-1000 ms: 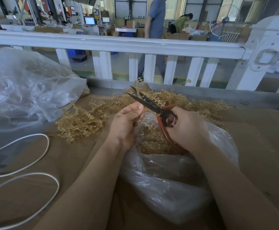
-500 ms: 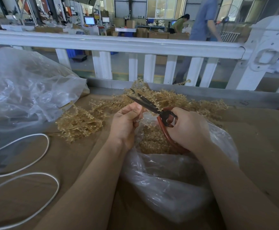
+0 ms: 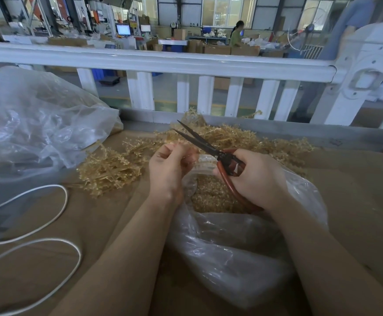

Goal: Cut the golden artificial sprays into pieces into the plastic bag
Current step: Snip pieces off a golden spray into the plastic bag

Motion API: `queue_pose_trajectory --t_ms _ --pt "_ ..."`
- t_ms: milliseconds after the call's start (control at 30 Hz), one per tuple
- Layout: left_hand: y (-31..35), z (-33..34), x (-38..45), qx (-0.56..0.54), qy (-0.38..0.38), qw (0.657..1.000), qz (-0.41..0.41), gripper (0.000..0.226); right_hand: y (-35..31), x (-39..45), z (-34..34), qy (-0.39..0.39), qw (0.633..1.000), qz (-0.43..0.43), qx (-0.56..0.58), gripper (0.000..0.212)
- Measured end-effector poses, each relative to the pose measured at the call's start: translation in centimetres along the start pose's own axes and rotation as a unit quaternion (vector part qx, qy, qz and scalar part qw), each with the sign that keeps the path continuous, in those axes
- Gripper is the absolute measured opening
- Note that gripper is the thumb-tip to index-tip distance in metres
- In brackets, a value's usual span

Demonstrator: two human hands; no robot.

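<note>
A: Status, near to far?

B: Nearest: plastic bag (image 3: 242,254) on the brown surface (image 3: 356,201) between the forearms, mouth open toward the hands, a bed of cut golden bits (image 3: 211,197) inside.

A: Hands?

B: Both over the bag mouth. Right hand (image 3: 254,179) is wrapped round the red handles of the scissors (image 3: 211,149). Blades dark, slightly parted, pointing up and to the left, away from the person. Left hand (image 3: 170,165) has fingers curled, pinching something small and pale. Looks like a spray stub, but it's blurred and I can't confirm.

A: Key geometry for the next cut?

B: The blades cross just right of and above the left fingertips, near them. My read: whatever the left hand holds must be fed rightward into the blade gap, so the offcuts drop straight into the bag.

A: Stock?

B: Uncut golden sprays (image 3: 117,165) piled just beyond the hands, spread left to right across the surface and up to the white railing (image 3: 163,62). Thin stems, small knobbly leaves, translucent amber plastic. They look light and tangle-prone. The left hand is nearer the bulk of them, so it should do the fetching.

A: Anything else?

B: Big crumpled clear bag (image 3: 37,133) far left, white cord (image 3: 49,215) looped at near left.
</note>
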State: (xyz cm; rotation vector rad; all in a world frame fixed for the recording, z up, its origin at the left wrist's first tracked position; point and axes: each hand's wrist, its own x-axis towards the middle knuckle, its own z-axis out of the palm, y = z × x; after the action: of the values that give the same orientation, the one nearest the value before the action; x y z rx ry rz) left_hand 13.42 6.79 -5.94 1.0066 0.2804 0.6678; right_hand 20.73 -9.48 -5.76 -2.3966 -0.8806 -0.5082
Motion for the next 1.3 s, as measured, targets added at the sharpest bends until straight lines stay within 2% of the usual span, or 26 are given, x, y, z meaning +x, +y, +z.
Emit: queue_pose_trajectory --t_ms 100,233,367,467,533,700,833,967,1100,1200,1300 --pt "0.0 0.0 0.1 -0.05 0.038 0.998 -0.014 0.017 0.5 0.1 -0.1 -0.023 0.999 0.019 -0.011 0.051" --pt "-0.1 -0.3 0.4 -0.109 0.086 0.99 -0.029 0.025 0.9 0.0 -0.1 -0.018 0.999 0.027 -0.026 0.044" --pt "-0.2 -0.2 0.4 -0.073 0.092 0.993 -0.019 0.024 0.2 -0.6 -0.2 0.049 0.997 -0.056 -0.033 0.053" --pt "-0.3 -0.2 0.2 -0.049 0.089 0.995 -0.003 0.024 0.1 -0.8 -0.1 0.098 0.99 -0.097 -0.007 0.049" --pt "-0.2 -0.2 0.1 -0.066 0.085 0.994 -0.011 0.017 0.0 -0.8 -0.2 0.114 0.99 -0.079 -0.014 0.05" --pt "-0.2 -0.2 0.3 -0.087 0.106 0.99 -0.021 0.014 0.3 -0.5 0.1 0.142 0.987 0.037 -0.065 0.042" --pt "-0.2 -0.2 0.3 -0.083 0.1 0.991 -0.006 0.016 0.3 -0.4 -0.1 0.239 0.97 0.05 -0.013 0.042" --pt "-0.3 0.0 0.3 -0.038 0.066 0.997 0.019 0.018 0.3 -0.6 -0.5 0.17 0.985 -0.015 0.006 0.048" --pt "-0.5 0.0 0.3 -0.01 0.045 0.998 0.036 0.02 0.1 -0.6 -0.2 0.083 0.994 -0.039 -0.052 0.054" --pt "-0.6 -0.2 0.4 0.014 0.031 0.999 0.042 0.013 0.4 -0.3 -0.4 0.072 0.994 -0.034 -0.078 0.05" --pt "-0.7 -0.2 0.2 0.068 0.034 0.996 0.049 0.009 0.6 -0.5 -0.9 0.085 0.989 -0.088 -0.079 0.05"
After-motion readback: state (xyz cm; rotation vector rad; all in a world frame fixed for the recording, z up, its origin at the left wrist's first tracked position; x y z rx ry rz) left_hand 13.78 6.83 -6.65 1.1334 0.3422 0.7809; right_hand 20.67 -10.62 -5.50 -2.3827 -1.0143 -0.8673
